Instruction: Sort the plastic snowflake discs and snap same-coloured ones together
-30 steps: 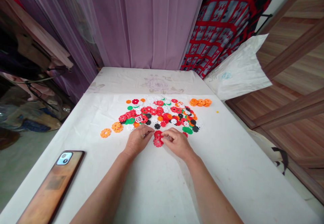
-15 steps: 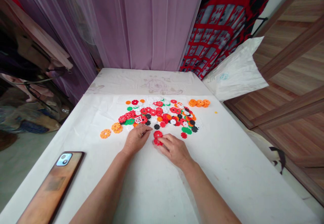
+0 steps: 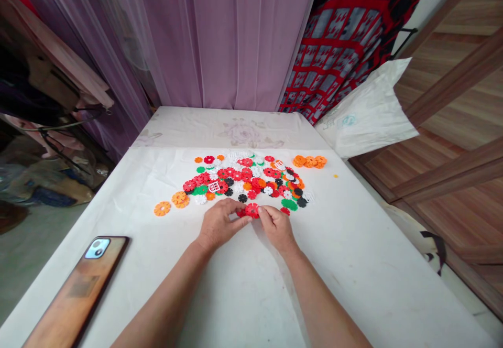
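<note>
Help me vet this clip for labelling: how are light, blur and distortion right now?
Head view: light is soft, with faint shading on the tablecloth; head view again: wide-angle stretch pulls the phone toward the lower-left corner; in that head view, hanging clothes at left look dim and soft, and the red discs are too small for fine detail.

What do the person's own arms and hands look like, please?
The left hand and right hand are ungloved, with no ring or bracelet visible. The left forearm and right forearm are bare where visible, without sleeves or watch.
</note>
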`<state>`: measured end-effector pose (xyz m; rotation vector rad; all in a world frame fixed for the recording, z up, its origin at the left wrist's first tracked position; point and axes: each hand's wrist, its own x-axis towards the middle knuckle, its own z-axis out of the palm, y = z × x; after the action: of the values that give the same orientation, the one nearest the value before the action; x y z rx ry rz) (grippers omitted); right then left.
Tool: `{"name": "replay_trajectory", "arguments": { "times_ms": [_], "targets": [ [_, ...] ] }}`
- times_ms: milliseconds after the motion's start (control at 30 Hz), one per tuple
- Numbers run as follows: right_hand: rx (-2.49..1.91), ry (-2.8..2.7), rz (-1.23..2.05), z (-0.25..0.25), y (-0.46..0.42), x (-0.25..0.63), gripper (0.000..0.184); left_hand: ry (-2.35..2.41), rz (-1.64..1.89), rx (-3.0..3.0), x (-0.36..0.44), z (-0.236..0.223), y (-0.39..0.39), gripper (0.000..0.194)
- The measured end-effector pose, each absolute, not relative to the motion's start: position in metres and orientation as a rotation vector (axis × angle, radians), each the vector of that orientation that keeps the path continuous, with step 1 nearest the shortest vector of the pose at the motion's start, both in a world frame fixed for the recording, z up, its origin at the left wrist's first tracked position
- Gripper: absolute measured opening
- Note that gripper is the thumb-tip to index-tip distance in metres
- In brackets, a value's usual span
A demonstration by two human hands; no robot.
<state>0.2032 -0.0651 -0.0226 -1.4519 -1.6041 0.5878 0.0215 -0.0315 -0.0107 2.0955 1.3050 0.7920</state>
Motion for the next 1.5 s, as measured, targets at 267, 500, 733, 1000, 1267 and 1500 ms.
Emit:
{"name": "replay_trajectory", "arguments": {
  "times_ms": [267,500,733,1000,1267,1500],
  "targets": [
    [-1.362,-1.754,0.57,-0.027,-0.062,0.204,0.035,1.233,0.861,1.848,0.014,-0.019,-0.023,0.025],
    [-1.602,-1.953,0.084,-0.03,-0.059,0.196,0.042,1.655,0.855,2.106,-0.02,-0.019,-0.007,0.023],
    [-1.709,-1.976,0.077,-0.029,-0.059,0.186,0.028,1.702,0.726,2.193,-0.019,-0.018,-0.009,0.024],
    [-1.683,-1.983,0.037,-0.034,-0.056,0.187,0.026,1.745,0.717,2.223,-0.017,-0.021,-0.01,0.023],
    [-1.646,-2.003,0.003,-0.031,-0.057,0.187,0.021,1.751,0.734,2.225,-0.016,-0.022,-0.011,0.022],
    [-1.647,-1.97,0.01,-0.039,-0.045,0.195,0.027,1.76,0.691,2.243,-0.014,-0.019,-0.012,0.021]
  ]
}}
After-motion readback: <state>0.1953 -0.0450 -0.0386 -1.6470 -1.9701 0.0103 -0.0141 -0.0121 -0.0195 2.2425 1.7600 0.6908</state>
